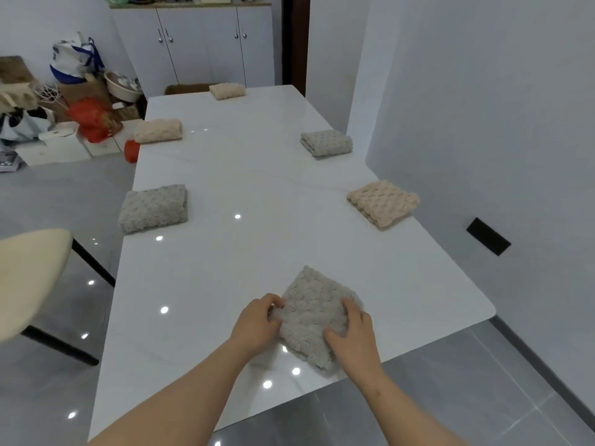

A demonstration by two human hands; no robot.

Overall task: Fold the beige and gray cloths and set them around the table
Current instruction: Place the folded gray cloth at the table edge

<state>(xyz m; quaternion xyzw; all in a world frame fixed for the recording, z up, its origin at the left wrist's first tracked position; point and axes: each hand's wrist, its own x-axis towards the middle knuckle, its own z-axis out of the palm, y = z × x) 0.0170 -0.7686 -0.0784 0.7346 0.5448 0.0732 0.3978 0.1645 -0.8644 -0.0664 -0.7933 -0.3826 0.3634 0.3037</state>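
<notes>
A folded gray cloth [314,312] lies near the front edge of the white table [244,175], turned at an angle. My left hand [257,323] pinches its left edge and my right hand [354,333] grips its right side. Five other folded cloths sit around the table: a gray cloth [154,208] at the left, a beige cloth [157,131] further back on the left, a beige cloth [227,90] at the far end, a gray cloth [325,142] at the right rear, and a beige cloth [383,202] at the right.
A cream chair [29,275] stands left of the table. A wall runs close along the right side. White cabinets [193,43] stand at the back. Bags and boxes [80,101] are piled on the floor at the far left.
</notes>
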